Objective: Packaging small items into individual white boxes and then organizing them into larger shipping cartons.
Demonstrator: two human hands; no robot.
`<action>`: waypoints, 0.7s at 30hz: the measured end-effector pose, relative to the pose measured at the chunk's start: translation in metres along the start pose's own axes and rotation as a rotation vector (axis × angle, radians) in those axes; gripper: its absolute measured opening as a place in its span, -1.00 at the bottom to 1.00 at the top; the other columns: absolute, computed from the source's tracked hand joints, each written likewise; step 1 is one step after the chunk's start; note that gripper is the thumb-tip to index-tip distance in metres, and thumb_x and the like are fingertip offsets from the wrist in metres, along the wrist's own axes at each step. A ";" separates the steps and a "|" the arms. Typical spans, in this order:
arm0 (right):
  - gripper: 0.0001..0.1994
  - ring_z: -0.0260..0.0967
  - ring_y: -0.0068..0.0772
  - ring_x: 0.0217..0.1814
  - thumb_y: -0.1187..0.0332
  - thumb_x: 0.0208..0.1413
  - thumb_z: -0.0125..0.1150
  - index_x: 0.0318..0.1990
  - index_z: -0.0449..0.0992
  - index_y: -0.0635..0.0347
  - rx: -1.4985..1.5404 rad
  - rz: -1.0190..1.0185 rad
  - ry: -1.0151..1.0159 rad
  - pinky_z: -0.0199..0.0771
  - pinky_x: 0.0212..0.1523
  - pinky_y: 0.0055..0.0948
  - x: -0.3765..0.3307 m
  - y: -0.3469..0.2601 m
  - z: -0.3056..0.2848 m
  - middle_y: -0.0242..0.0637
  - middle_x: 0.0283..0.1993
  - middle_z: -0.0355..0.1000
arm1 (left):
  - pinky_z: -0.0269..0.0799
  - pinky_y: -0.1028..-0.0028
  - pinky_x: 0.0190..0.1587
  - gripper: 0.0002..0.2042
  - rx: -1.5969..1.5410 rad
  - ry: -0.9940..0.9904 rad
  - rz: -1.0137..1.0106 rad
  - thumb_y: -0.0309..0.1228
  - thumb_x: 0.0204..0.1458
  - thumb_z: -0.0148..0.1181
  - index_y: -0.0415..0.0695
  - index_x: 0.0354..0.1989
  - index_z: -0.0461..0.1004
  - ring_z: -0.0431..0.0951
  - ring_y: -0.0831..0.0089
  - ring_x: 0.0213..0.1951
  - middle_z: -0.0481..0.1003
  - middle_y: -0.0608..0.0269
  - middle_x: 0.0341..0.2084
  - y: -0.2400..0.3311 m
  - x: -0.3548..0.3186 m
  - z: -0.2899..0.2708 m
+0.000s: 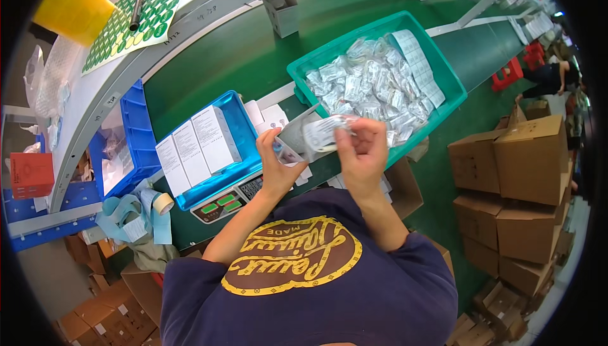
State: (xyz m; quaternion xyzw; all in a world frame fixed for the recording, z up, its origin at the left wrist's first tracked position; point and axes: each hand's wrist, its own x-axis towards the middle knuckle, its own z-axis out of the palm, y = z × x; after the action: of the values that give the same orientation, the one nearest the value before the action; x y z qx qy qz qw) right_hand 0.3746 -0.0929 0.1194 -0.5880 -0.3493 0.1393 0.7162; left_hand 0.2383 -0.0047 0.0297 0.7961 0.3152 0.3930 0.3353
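Note:
In my left hand point(278, 167) is a small white carton point(294, 135) with its top open, the fingers wrapped around its side. Between the thumb and fingers of my right hand point(363, 154) I pinch a clear plastic packet point(324, 134), held at the carton's open end. What the packet contains is hard to make out. Just beyond my right hand, a green tub point(453, 87) holds a heap of similar clear packets point(373, 80) and a printed sheet point(418, 67). Left of my left hand, white boxes point(215, 140) lie in the blue tray point(244, 132) of a weighing scale point(223, 206).
Behind the tub runs a green conveyor belt point(215, 54) with an open grey carton point(280, 13) on it. A blue bin point(134, 137), a tape roll point(163, 203) and a sticker sheet point(136, 26) are at the left. Stacked cardboard boxes point(529, 162) stand at the right.

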 end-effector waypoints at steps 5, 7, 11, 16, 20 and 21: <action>-0.81 0.47 -0.40 -0.23 0.60 0.07 0.25 -0.21 0.38 0.21 -0.180 -0.184 -0.233 0.51 -0.25 -0.44 -0.006 0.007 0.007 -0.22 -0.08 0.48 | 0.24 0.25 0.14 -0.10 -0.161 -0.007 -0.039 -0.39 -0.39 0.59 -0.16 0.19 0.14 0.26 0.07 0.10 0.21 0.01 0.04 0.011 -0.004 -0.004; -0.82 0.48 -0.19 -0.12 0.57 0.00 0.30 -0.26 0.43 0.21 -0.366 -0.374 -0.443 0.51 -0.13 -0.30 -0.001 0.004 -0.001 -0.16 0.00 0.46 | 0.25 0.26 0.14 -0.09 -0.039 -0.089 0.041 -0.37 -0.39 0.60 -0.16 0.19 0.13 0.26 0.06 0.09 0.22 0.02 0.04 0.028 0.003 -0.019; -0.80 0.35 0.07 0.13 0.45 -0.08 0.36 -0.27 0.50 0.22 -0.621 -0.477 -0.667 0.39 0.06 -0.12 0.007 -0.027 -0.006 -0.18 0.18 0.36 | 0.30 0.26 0.10 -0.03 -0.052 -0.108 0.118 -0.38 -0.38 0.58 -0.18 0.27 0.08 0.31 0.09 0.05 0.24 0.02 0.05 0.027 0.003 -0.024; -0.67 0.19 0.07 0.28 0.25 0.01 0.34 -0.10 0.49 0.19 -0.720 -0.529 -0.575 0.23 0.20 -0.06 0.001 -0.048 -0.021 -0.03 0.27 0.24 | 0.39 0.28 0.04 0.01 -0.267 -0.055 -0.006 -0.38 -0.33 0.55 -0.14 0.35 0.02 0.36 0.13 0.02 0.25 0.02 0.04 0.020 -0.017 -0.039; -0.58 0.26 0.11 0.22 0.16 0.03 0.33 -0.03 0.46 0.20 -0.067 -0.076 -0.484 0.26 0.20 -0.13 -0.018 -0.022 -0.018 0.01 0.24 0.24 | 0.45 0.32 0.00 -0.05 -0.432 -0.134 0.011 -0.35 -0.25 0.51 -0.09 0.37 0.06 0.37 0.17 0.05 0.23 0.02 0.08 0.046 -0.016 -0.071; -0.57 0.24 0.11 0.25 0.17 0.05 0.30 0.00 0.43 0.21 -0.036 -0.057 -0.507 0.24 0.22 -0.15 -0.024 -0.017 -0.017 0.05 0.23 0.23 | 0.46 0.32 0.00 -0.10 -0.385 -0.235 -0.020 -0.34 -0.22 0.50 -0.09 0.34 0.10 0.36 0.17 0.08 0.22 0.02 0.10 0.055 -0.011 -0.082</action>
State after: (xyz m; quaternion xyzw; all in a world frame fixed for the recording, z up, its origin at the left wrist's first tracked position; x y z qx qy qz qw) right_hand 0.3646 -0.1252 0.1265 -0.5368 -0.5366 0.2561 0.5986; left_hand 0.1776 -0.0212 0.1058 0.7545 0.2010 0.3470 0.5196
